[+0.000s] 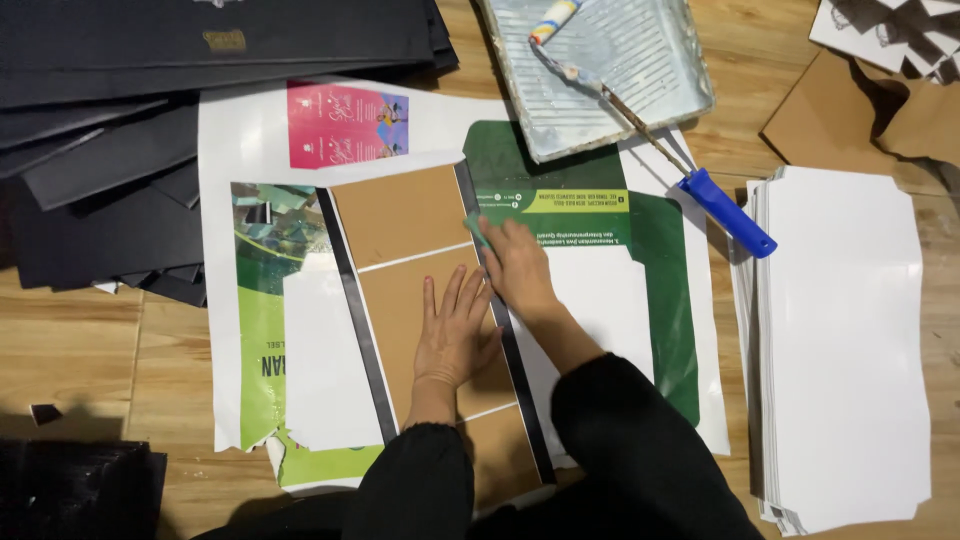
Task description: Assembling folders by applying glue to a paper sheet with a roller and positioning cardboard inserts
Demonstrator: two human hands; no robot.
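Brown cardboard panels (pixel 400 215) lie on a black sheet with black strips showing along both long sides (pixel 345 280). My left hand (pixel 452 335) rests flat on the middle panel, fingers spread. My right hand (pixel 515 265) is at the right black strip and pinches a small green scraper (pixel 477 230) against it. Both arms wear black sleeves. Printed green and white paper sheets (pixel 255 330) lie under the work.
A paint tray (pixel 690 95) with a blue-handled roller (pixel 725 210) sits at the top. A stack of cut white sheets (pixel 850 340) stands at the right. Black boards (pixel 110 130) are piled at the upper left. Brown card pieces (pixel 830 110) lie at the top right on the wooden floor.
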